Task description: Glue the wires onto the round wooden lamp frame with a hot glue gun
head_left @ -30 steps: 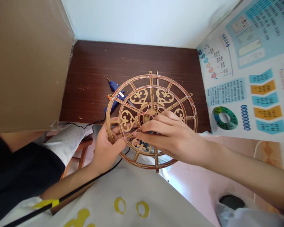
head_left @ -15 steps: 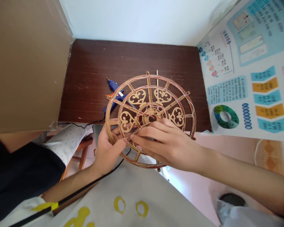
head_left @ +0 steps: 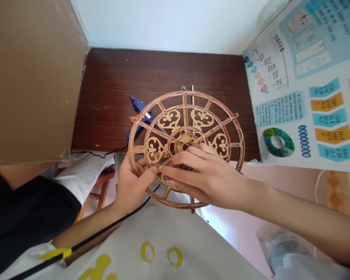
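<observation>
A round openwork wooden wheel frame (head_left: 179, 112), with scrolled inserts, a hub and thin red and white wires along its rings and spokes, is held tilted over the table's front edge. My left hand (head_left: 134, 182) grips its lower left rim, thumb on top and fingers behind. Over the lower middle lies my right hand (head_left: 205, 175), fingers bent and tips pressed together at the lower left spoke, close to my left thumb. A thin wire (head_left: 169, 158) runs from the hub to those fingertips; the exact pinch is partly hidden.
A blue glue gun (head_left: 140, 107) lies behind the wheel's left side on the dark wooden table (head_left: 113, 77), its cord trailing left. A pale stick (head_left: 193, 93) shows behind the wheel. Cardboard (head_left: 32, 77) stands left, a printed board (head_left: 300, 89) right. Another person's dark clothing (head_left: 29, 210) is at left.
The wheel has turned and tilted slightly, its right side shifting a little right. My right fingertips have moved slightly left and up along the spoke. Both hands keep their hold.
</observation>
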Action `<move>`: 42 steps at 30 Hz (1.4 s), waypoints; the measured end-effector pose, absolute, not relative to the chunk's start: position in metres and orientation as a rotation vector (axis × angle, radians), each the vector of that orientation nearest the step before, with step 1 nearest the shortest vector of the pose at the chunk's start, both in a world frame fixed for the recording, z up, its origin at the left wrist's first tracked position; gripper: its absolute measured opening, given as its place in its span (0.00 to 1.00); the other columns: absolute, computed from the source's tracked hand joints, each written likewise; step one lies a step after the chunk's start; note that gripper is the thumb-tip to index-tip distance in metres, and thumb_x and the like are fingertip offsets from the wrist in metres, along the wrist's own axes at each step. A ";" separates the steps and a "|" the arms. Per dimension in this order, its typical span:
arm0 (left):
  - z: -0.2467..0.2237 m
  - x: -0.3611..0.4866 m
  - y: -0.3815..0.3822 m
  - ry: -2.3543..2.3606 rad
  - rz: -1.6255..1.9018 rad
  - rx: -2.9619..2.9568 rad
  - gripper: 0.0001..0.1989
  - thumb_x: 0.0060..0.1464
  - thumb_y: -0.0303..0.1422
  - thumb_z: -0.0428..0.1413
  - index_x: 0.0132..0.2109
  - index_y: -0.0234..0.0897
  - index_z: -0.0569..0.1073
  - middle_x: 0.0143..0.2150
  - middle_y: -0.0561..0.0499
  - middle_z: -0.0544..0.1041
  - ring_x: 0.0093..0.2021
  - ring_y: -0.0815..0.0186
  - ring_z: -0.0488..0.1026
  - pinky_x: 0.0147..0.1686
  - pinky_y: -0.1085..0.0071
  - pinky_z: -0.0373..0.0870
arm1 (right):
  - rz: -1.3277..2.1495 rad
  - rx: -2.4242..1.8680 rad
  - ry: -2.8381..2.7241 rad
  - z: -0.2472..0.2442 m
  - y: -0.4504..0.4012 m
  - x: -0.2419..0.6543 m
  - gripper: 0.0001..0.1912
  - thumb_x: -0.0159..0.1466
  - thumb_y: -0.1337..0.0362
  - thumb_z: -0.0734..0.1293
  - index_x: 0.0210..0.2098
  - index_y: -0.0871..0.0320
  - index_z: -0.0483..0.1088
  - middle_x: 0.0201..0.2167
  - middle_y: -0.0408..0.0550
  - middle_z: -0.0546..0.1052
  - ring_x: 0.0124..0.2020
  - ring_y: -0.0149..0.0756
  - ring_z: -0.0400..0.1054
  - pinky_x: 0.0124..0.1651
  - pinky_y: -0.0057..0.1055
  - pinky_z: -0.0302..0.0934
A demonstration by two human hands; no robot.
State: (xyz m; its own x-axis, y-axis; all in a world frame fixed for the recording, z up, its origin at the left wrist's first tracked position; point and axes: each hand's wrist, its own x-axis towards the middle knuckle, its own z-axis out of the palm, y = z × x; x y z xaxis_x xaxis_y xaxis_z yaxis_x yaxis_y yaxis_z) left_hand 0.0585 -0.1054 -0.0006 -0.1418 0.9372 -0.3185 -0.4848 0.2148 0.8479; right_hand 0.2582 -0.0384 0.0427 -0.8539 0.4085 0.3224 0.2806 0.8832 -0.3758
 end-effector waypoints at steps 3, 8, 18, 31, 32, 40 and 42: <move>-0.001 0.059 -0.104 1.108 1.340 0.542 0.21 0.52 0.25 0.69 0.50 0.38 0.73 0.45 0.45 0.88 0.46 0.54 0.87 0.46 0.59 0.85 | 0.485 -0.520 -2.646 0.041 -0.037 0.258 0.15 0.81 0.61 0.60 0.57 0.60 0.76 0.41 0.48 0.81 0.39 0.39 0.65 0.43 0.37 0.52; -0.003 0.060 -0.105 1.128 1.329 0.535 0.22 0.53 0.26 0.69 0.53 0.36 0.72 0.47 0.43 0.88 0.48 0.53 0.86 0.49 0.59 0.84 | 0.450 -0.509 -2.648 0.042 -0.036 0.260 0.15 0.81 0.61 0.60 0.57 0.60 0.76 0.43 0.49 0.83 0.39 0.39 0.65 0.43 0.38 0.52; -0.005 0.060 -0.107 1.131 1.353 0.555 0.22 0.56 0.24 0.67 0.55 0.36 0.70 0.48 0.43 0.88 0.48 0.58 0.87 0.45 0.68 0.84 | 0.409 -0.542 -2.659 0.044 -0.037 0.260 0.16 0.81 0.61 0.59 0.54 0.61 0.77 0.42 0.50 0.83 0.38 0.39 0.66 0.42 0.37 0.54; -0.006 0.061 -0.107 1.138 1.387 0.609 0.24 0.54 0.25 0.69 0.54 0.38 0.69 0.45 0.47 0.88 0.43 0.60 0.87 0.42 0.68 0.84 | 0.421 -0.535 -2.671 0.047 -0.038 0.258 0.15 0.81 0.61 0.61 0.54 0.62 0.77 0.40 0.49 0.81 0.37 0.38 0.66 0.42 0.38 0.52; -0.005 0.061 -0.107 1.146 1.394 0.611 0.24 0.54 0.25 0.69 0.54 0.39 0.69 0.44 0.47 0.87 0.42 0.61 0.87 0.41 0.70 0.83 | 0.412 -0.530 -2.669 0.047 -0.038 0.258 0.15 0.81 0.61 0.61 0.54 0.62 0.77 0.40 0.50 0.82 0.37 0.38 0.66 0.42 0.38 0.52; -0.001 0.061 -0.105 1.246 1.375 0.610 0.25 0.52 0.28 0.71 0.52 0.42 0.68 0.43 0.50 0.87 0.42 0.59 0.87 0.38 0.69 0.83 | 0.356 -0.561 -2.697 0.049 -0.038 0.261 0.16 0.81 0.61 0.61 0.57 0.63 0.76 0.42 0.50 0.83 0.40 0.39 0.69 0.42 0.38 0.54; 0.000 0.061 -0.105 1.247 1.375 0.614 0.26 0.52 0.29 0.71 0.53 0.42 0.67 0.43 0.49 0.86 0.41 0.58 0.87 0.37 0.69 0.84 | 0.310 -0.560 -2.706 0.049 -0.038 0.261 0.16 0.81 0.61 0.61 0.57 0.63 0.76 0.42 0.50 0.83 0.39 0.39 0.69 0.42 0.38 0.54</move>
